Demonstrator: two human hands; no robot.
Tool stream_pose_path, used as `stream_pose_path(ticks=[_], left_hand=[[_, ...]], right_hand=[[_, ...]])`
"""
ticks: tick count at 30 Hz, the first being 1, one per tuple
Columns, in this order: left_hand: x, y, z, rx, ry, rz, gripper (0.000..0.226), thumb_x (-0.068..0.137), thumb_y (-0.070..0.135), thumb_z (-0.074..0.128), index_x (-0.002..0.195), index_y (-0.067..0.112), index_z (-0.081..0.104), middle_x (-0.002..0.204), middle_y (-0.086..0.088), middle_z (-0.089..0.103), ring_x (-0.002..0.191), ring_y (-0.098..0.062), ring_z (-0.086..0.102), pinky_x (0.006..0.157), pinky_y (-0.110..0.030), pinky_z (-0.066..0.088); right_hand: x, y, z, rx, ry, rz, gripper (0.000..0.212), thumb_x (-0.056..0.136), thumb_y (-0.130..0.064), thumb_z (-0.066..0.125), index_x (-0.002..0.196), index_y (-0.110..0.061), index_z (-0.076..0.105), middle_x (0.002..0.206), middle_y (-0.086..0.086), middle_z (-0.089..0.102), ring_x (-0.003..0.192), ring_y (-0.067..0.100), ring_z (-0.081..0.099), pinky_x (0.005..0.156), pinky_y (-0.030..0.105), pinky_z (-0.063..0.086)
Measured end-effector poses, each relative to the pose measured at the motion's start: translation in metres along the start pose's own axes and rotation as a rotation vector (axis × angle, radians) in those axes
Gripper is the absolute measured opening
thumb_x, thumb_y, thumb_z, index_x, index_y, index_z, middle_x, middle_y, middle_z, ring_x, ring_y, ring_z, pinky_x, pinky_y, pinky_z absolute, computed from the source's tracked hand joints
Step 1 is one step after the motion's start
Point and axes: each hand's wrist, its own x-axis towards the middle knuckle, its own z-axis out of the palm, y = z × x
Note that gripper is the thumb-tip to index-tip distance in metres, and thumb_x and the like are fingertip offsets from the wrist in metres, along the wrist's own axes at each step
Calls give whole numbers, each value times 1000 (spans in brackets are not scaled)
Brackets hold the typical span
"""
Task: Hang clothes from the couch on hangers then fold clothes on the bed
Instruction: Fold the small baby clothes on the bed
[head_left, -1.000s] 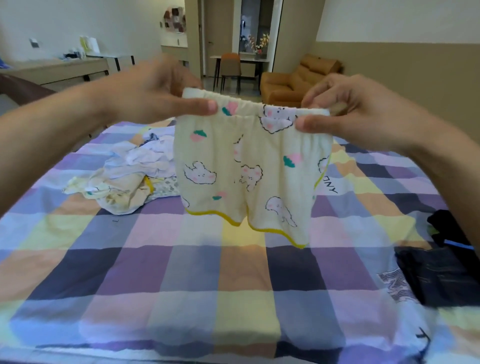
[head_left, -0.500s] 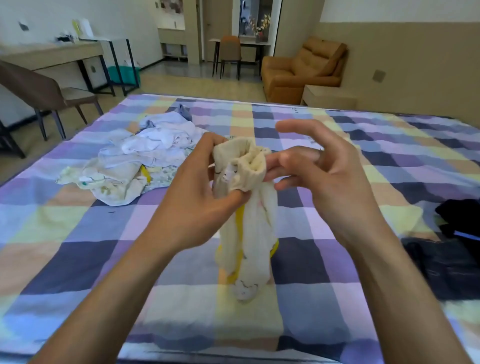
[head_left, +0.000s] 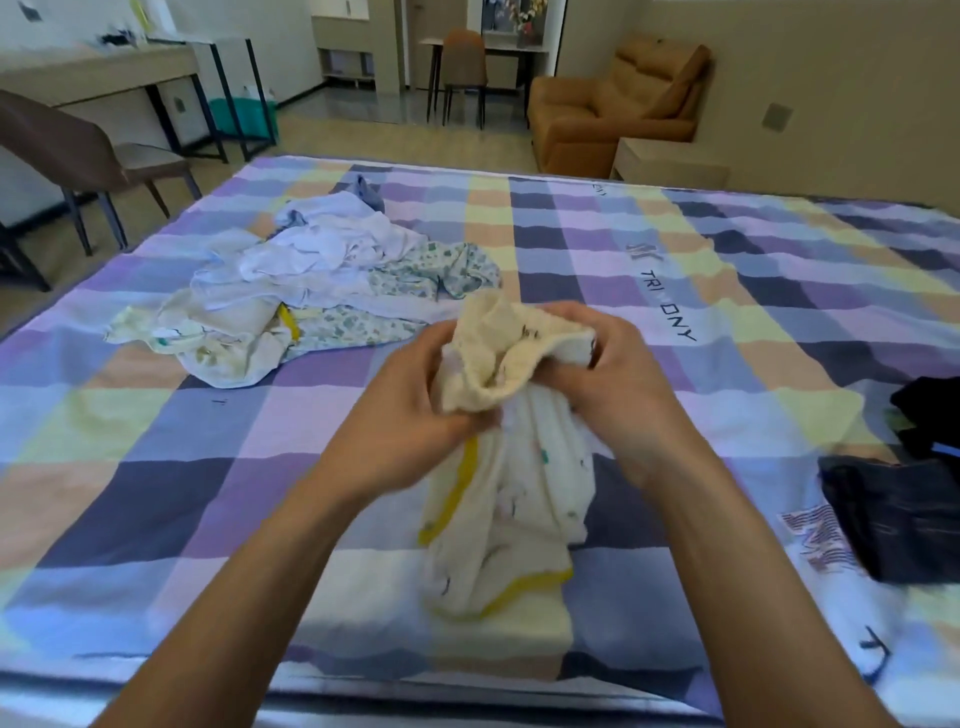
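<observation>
Small cream shorts (head_left: 511, 499) with yellow trim and a cartoon print hang bunched above the checked bed (head_left: 156, 493). My left hand (head_left: 410, 400) grips the gathered waistband from the left. My right hand (head_left: 618, 384) grips the waistband from the right, fingers curled into the cloth. The legs of the shorts droop down to the bedcover. A loose pile of white and printed clothes (head_left: 311, 301) lies on the bed to the far left of my hands.
Dark folded clothes (head_left: 904, 514) lie at the bed's right edge. An orange couch (head_left: 613, 109) stands beyond the bed, with a low wooden side table (head_left: 670, 163) beside it. A brown chair (head_left: 78, 156) and a desk (head_left: 104, 78) stand at the left.
The shorts were held spread by the waistband a second ago; now they are bunched up. My right hand, open half a second ago, has closed on the waistband. Both hands have come lower.
</observation>
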Motion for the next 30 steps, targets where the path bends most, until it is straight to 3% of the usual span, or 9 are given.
stream_pose_path(ticks=[3, 6, 9, 11, 16, 21, 23, 26, 30], left_hand=[[26, 20, -12, 75, 87, 73, 23, 84, 23, 65, 106, 20, 71, 102, 2, 76, 98, -8, 70, 86, -41, 57], [38, 44, -22, 47, 103, 190, 19, 93, 21, 61, 110, 18, 70, 107, -2, 75, 103, -16, 70, 91, -44, 56], [20, 37, -18, 50, 90, 302, 11, 91, 16, 64, 101, 18, 66, 95, 13, 72, 89, -1, 66, 78, -22, 52], [-10, 9, -8, 113, 32, 271, 17, 87, 17, 65, 104, 21, 66, 99, 19, 71, 92, 5, 64, 79, -16, 48], [-89, -78, 20, 220, -146, 26, 33, 86, 12, 78, 114, 28, 70, 114, 16, 73, 110, -2, 67, 92, -35, 55], [-100, -80, 31, 261, -49, -36, 19, 94, 18, 68, 86, 32, 58, 81, 18, 67, 77, 3, 62, 65, -12, 43], [-90, -73, 30, 210, -40, -72, 11, 95, 34, 63, 88, 26, 60, 84, 18, 68, 81, 2, 64, 68, -13, 45], [-65, -69, 31, 145, 36, -119, 34, 91, 52, 54, 99, 21, 66, 92, 14, 72, 86, -1, 68, 72, -23, 52], [-27, -73, 51, 75, 221, -198, 21, 95, 38, 68, 104, 20, 59, 93, 6, 74, 84, -12, 69, 73, -39, 56]], right_hand=[[22, -25, -8, -67, 50, -106, 28, 84, 1, 76, 110, -5, 69, 101, 6, 76, 94, 18, 73, 79, 37, 60], [24, -52, -17, -7, 36, -247, 30, 84, -1, 77, 112, -9, 68, 102, 0, 75, 97, 16, 72, 83, 32, 59], [1, -43, -18, -29, -68, -343, 33, 78, -2, 80, 108, -12, 68, 97, -7, 73, 92, 10, 69, 80, 27, 56], [-25, -8, -16, -70, -132, -314, 31, 75, -8, 82, 103, -15, 70, 98, -6, 72, 93, 11, 68, 81, 28, 53], [-98, 93, -2, -234, -281, -157, 25, 79, -16, 86, 101, -15, 76, 123, -5, 68, 124, 24, 59, 100, 53, 47], [-115, 113, -8, -322, -251, -3, 55, 74, -18, 89, 125, -23, 68, 132, -12, 63, 131, 14, 55, 107, 41, 45], [-112, 115, -12, -340, -222, 68, 48, 78, -18, 84, 123, -27, 68, 124, -13, 67, 119, 8, 61, 97, 34, 49], [-95, 108, -11, -297, -54, 115, 12, 87, -28, 70, 92, -18, 71, 82, -10, 69, 74, 0, 59, 65, 27, 47], [-65, 109, -11, -384, 274, 146, 6, 93, -27, 69, 98, -26, 65, 82, -15, 69, 76, -1, 63, 66, 25, 48]])
